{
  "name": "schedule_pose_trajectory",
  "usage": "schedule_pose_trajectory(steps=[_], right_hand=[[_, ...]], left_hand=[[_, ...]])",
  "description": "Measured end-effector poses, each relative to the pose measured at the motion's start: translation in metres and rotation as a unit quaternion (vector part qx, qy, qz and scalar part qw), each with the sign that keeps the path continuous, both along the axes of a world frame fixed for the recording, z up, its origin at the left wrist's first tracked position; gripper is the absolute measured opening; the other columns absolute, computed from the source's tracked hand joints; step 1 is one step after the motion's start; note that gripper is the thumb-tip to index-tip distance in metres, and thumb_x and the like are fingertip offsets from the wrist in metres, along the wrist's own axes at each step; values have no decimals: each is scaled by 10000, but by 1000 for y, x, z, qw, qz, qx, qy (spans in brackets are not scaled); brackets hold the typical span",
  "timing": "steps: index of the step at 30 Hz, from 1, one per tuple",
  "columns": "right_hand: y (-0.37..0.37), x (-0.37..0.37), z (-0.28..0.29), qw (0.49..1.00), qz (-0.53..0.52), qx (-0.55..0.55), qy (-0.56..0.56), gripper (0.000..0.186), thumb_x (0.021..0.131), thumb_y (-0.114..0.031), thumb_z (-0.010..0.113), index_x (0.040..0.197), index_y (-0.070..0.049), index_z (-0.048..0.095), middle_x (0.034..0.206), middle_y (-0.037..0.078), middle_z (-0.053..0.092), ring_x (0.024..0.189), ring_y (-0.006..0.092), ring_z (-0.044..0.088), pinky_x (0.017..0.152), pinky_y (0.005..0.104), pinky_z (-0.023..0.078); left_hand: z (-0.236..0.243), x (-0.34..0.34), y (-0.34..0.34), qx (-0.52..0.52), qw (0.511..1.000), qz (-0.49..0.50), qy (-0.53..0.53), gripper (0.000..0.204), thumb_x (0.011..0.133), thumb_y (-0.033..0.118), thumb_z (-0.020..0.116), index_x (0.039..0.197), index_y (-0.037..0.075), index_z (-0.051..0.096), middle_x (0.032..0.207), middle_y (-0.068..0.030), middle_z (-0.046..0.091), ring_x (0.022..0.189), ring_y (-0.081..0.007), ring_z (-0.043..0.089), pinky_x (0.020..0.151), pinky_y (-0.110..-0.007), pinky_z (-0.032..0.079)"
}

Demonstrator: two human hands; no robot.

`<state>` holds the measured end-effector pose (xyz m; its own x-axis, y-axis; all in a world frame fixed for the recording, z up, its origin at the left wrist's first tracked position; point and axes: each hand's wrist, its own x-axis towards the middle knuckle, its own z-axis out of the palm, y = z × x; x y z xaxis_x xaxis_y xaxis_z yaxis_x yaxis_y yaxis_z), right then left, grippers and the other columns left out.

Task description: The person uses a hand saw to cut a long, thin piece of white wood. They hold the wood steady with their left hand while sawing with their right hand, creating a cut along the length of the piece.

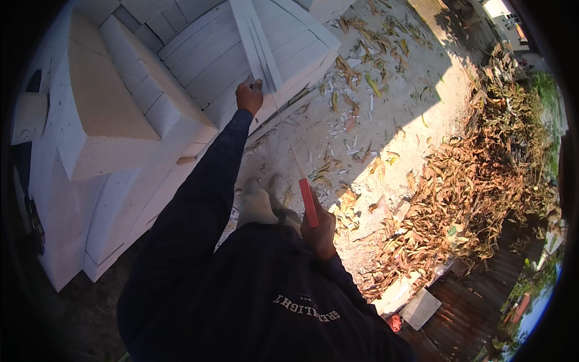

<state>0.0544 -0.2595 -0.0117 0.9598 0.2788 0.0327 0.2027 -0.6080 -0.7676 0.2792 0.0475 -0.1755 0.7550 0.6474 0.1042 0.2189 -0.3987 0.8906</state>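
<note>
A saw with a red handle (309, 203) is in my right hand (322, 234), the fingers wrapped round its grip. Its thin blade (287, 136), seen almost edge-on, runs up and away to the near end of a pale grooved strip (260, 51). That strip lies across a stack of white blocks (208, 57) and juts toward me. My left hand (249, 96) is closed at the strip's near end, just left of the blade, with the thumb on top. What lies beneath those fingers is hidden.
More large white blocks (102, 114) are stacked at the left. Dry leaves and white chips lie on the sandy ground (362, 120). A big heap of brown leaves (476, 187) fills the right, near a rusty corrugated sheet (482, 295) and a loose pale block (421, 309).
</note>
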Motion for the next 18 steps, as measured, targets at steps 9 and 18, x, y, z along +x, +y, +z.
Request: schedule_pose_trajectory(steps=[9,18], right_hand=[[-18,9,-10,974,-39,149,164,321,884,-100,704,613,13,574,547,-14,541,553,35,487,481,270,386],[-26,15,-3,944,-27,184,273,203,912,-97,681,747,19,657,592,-4,556,572,42,488,498,260,384]], left_hand=[[14,-1,0,-41,999,-27,23,422,982,184,633,1320,-68,639,1074,-295,729,1010,-403,716,896,-407,530],[5,4,-1,-34,999,0,18,460,990,195,624,1333,-111,607,1142,-311,709,1093,-399,698,949,-391,515]])
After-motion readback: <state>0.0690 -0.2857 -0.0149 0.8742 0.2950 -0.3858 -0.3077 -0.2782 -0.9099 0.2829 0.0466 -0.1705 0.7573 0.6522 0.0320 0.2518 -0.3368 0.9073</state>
